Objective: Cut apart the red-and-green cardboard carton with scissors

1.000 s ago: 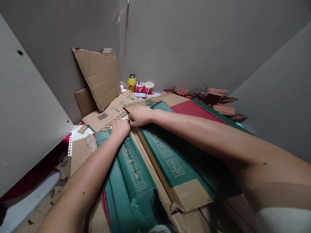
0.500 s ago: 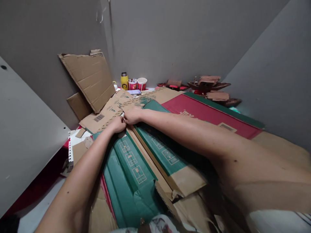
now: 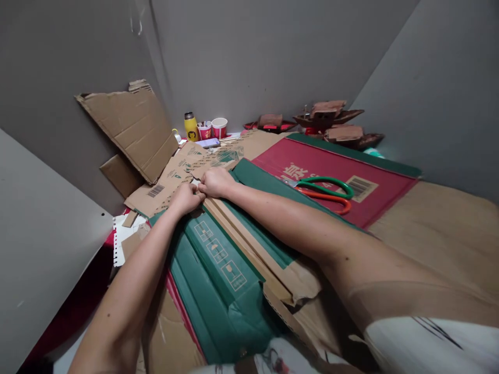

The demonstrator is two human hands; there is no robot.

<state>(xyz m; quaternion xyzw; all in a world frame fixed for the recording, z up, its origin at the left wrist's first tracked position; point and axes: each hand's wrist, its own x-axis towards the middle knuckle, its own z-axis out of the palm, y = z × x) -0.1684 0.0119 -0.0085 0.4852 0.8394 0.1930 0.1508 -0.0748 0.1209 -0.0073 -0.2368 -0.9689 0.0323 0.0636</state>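
Green-printed cardboard [image 3: 202, 296] lies in front of me, with a brown raw-edged seam running away along its middle. My left hand [image 3: 186, 198] is closed in a pinch at the far end of this seam. Close against it, my right hand [image 3: 215, 183] also pinches the cardboard there, fingers curled and knuckles up. The fingertips almost meet, and the exact edge between them is partly hidden. To the right of my right forearm, scissors [image 3: 325, 188] with one green and one orange handle rest on red-printed cardboard [image 3: 268, 156].
A brown cardboard sheet [image 3: 132, 130] leans against the wall at the left. Along the back stand a yellow bottle [image 3: 191, 127], two paper cups [image 3: 219, 128], a phone [image 3: 209, 143] and several small model boats [image 3: 327, 115]. Grey panels enclose both sides.
The right cardboard flap has tilted up and folded in toward the seam, narrowing the gap. My right forearm has lowered, uncovering the scissors. The view has shifted slightly right.
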